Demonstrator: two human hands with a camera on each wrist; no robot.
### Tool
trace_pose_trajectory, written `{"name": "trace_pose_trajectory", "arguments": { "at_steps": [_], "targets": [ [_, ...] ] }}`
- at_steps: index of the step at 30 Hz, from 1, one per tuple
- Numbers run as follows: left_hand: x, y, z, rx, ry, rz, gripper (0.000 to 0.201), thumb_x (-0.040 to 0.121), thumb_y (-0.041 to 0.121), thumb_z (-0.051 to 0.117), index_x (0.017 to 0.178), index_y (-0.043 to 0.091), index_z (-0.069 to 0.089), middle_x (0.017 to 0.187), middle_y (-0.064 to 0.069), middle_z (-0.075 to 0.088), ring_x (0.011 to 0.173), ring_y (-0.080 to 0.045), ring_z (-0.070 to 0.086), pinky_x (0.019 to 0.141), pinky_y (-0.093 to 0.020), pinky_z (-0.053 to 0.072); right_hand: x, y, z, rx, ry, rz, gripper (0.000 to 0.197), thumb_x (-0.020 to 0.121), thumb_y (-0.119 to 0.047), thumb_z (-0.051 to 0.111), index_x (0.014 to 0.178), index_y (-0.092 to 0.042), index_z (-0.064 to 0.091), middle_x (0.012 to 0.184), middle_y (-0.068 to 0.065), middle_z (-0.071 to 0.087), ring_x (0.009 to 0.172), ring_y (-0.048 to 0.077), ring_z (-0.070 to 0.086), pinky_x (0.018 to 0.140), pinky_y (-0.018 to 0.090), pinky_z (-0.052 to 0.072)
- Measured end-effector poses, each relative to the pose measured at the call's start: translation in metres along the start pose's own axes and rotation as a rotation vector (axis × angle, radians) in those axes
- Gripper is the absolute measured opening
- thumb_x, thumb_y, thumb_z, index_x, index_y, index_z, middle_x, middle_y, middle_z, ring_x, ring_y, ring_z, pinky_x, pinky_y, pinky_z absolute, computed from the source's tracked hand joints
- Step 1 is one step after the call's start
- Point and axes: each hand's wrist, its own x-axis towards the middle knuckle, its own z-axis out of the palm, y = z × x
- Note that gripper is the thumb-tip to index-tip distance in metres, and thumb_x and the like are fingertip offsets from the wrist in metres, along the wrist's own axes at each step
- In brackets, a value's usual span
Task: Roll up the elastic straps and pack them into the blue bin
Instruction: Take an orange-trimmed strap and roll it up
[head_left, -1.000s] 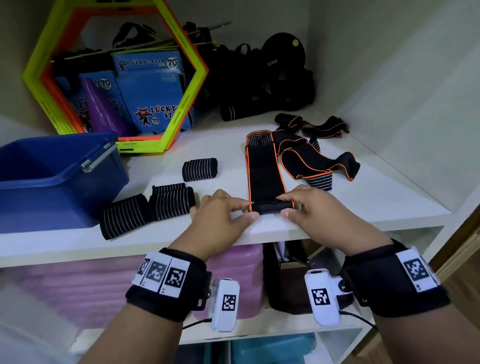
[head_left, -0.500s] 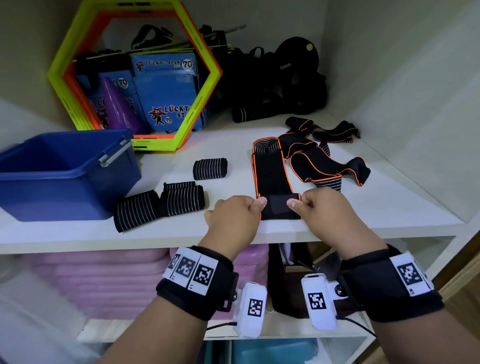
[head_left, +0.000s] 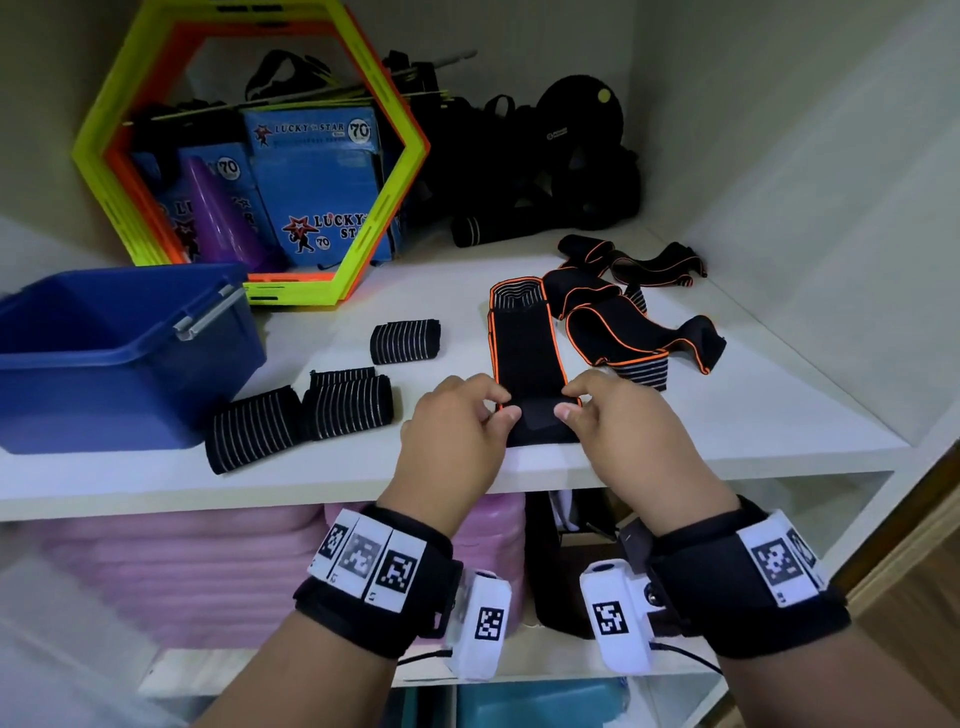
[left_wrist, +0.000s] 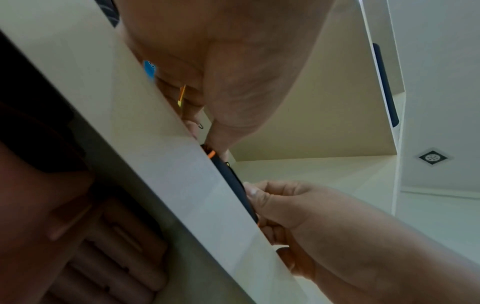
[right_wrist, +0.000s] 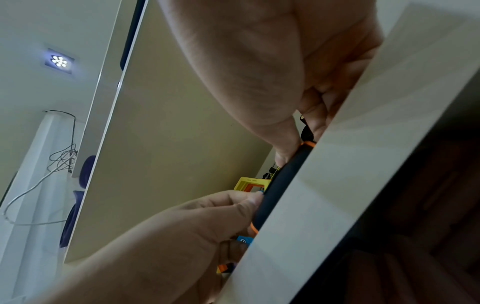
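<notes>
Fingers (head_left: 506, 413) pinch strap (head_left: 527, 348) end.

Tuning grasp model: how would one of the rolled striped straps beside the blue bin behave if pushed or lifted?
The rolled strap is a cylinder lying on its side on the shelf, so a push across its axis would probably roll it. It looks like wound fabric, so likely light and squashy. With no fastening visible, it may unwind if lifted loosely.

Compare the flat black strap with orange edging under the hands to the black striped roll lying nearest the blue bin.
The orange-edged black strap lies flat, only its near end folded; the black striped roll is fully wound. The left hand and right hand pinch the strap; the roll lies untouched. Both sit on the white shelf, outside the blue plastic bin.
</notes>
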Motion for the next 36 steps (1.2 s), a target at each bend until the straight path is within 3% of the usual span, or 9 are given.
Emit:
{"name": "trace_pose_trajectory", "arguments": {
  "at_steps": [5, 9, 12, 14, 16, 19, 22, 29, 36],
  "targets": [
    [0.0, -0.009, -0.006, -0.05, -0.038, 0.033, 0.021, 0.092, 0.047, 0.061, 0.08, 0.033, 0.07, 0.075, 0.01, 0.06, 0.075, -0.011, 0.056, 0.078, -0.04, 0.052, -0.006, 0.005, -0.001, -0.092, -0.045, -0.056, 0.041, 0.1, -0.044, 0.047, 0.131, -0.022, 0.064, 0.113, 0.008, 0.058, 0.113, 0.026, 0.053, 0.088, 0.035, 0.046],
    [-0.002, -0.017, -0.011, -0.039, -0.178, 0.035, 0.058, 0.069, 0.074, 0.064, 0.115, 0.039, 0.069, 0.082, 0.009, 0.056, 0.08, -0.01, 0.057, 0.077, -0.033, 0.05, -0.006, 0.009, -0.008, -0.228, -0.183, -0.061, 0.064, 0.088, -0.063, 0.055, 0.142, -0.029, 0.052, 0.117, 0.001, 0.052, 0.119, 0.024, 0.048, 0.092, 0.042, 0.047],
    [0.001, -0.02, -0.012, 0.047, -0.222, 0.049, 0.048, 0.075, 0.059, 0.073, 0.118, 0.039, 0.066, 0.077, 0.012, 0.048, 0.075, -0.012, 0.051, 0.07, -0.032, 0.044, 0.0, 0.013, -0.012, -0.211, -0.224, -0.028, 0.056, 0.09, -0.057, 0.058, 0.141, -0.037, 0.051, 0.117, -0.003, 0.049, 0.12, 0.022, 0.048, 0.094, 0.042, 0.043],
    [0.003, -0.019, -0.011, 0.064, -0.202, 0.062, 0.027, 0.083, 0.049, 0.071, 0.106, 0.034, 0.069, 0.07, 0.011, 0.044, 0.071, -0.013, 0.047, 0.065, -0.03, 0.036, 0.004, 0.017, -0.014, -0.156, -0.255, -0.016, 0.047, 0.09, -0.056, 0.058, 0.134, -0.038, 0.058, 0.114, -0.004, 0.051, 0.117, 0.021, 0.05, 0.096, 0.042, 0.043],
    [0.003, -0.017, -0.009, 0.053, -0.174, 0.058, 0.013, 0.089, 0.042, 0.068, 0.091, 0.03, 0.067, 0.063, 0.01, 0.042, 0.066, -0.014, 0.044, 0.063, -0.03, 0.034, 0.006, 0.02, -0.014, -0.093, -0.234, -0.005, 0.029, 0.09, -0.057, 0.056, 0.101, -0.034, 0.068, 0.101, -0.004, 0.052, 0.102, 0.021, 0.055, 0.091, 0.042, 0.046],
    [0.001, -0.016, -0.005, 0.002, -0.132, 0.022, 0.021, 0.092, 0.043, 0.062, 0.073, 0.034, 0.06, 0.057, 0.009, 0.046, 0.066, -0.017, 0.047, 0.065, -0.034, 0.043, 0.006, 0.022, -0.009, -0.001, -0.151, 0.036, 0.043, 0.09, -0.059, 0.054, 0.063, -0.026, 0.047, 0.082, -0.003, 0.048, 0.081, 0.022, 0.054, 0.079, 0.041, 0.047],
    [0.001, -0.014, -0.005, -0.045, -0.128, -0.029, 0.027, 0.093, 0.045, 0.06, 0.071, 0.031, 0.063, 0.057, 0.009, 0.052, 0.067, -0.017, 0.052, 0.072, -0.036, 0.05, 0.006, 0.021, -0.005, 0.004, -0.097, 0.05, 0.049, 0.092, -0.061, 0.049, 0.059, -0.026, 0.042, 0.073, -0.004, 0.046, 0.076, 0.022, 0.052, 0.074, 0.039, 0.043],
    [0.001, -0.006, -0.008, -0.109, -0.161, -0.131, 0.04, 0.094, 0.046, 0.06, 0.068, 0.016, 0.066, 0.045, 0.011, 0.044, 0.053, -0.013, 0.045, 0.06, -0.029, 0.038, 0.008, 0.017, -0.001, -0.041, -0.066, 0.077, 0.061, 0.095, -0.063, 0.04, 0.053, -0.018, 0.038, 0.057, -0.001, 0.043, 0.07, 0.027, 0.05, 0.066, 0.035, 0.032],
    [0.001, -0.003, -0.007, -0.219, -0.071, -0.185, 0.028, 0.084, 0.038, 0.073, 0.073, 0.017, 0.059, 0.068, 0.003, 0.07, 0.065, -0.014, 0.064, 0.066, -0.029, 0.048, 0.011, 0.009, -0.003, -0.028, -0.089, 0.166, 0.063, 0.092, -0.06, 0.05, 0.052, -0.012, 0.047, 0.055, 0.003, 0.047, 0.068, 0.03, 0.055, 0.066, 0.036, 0.039]
  ]
}}
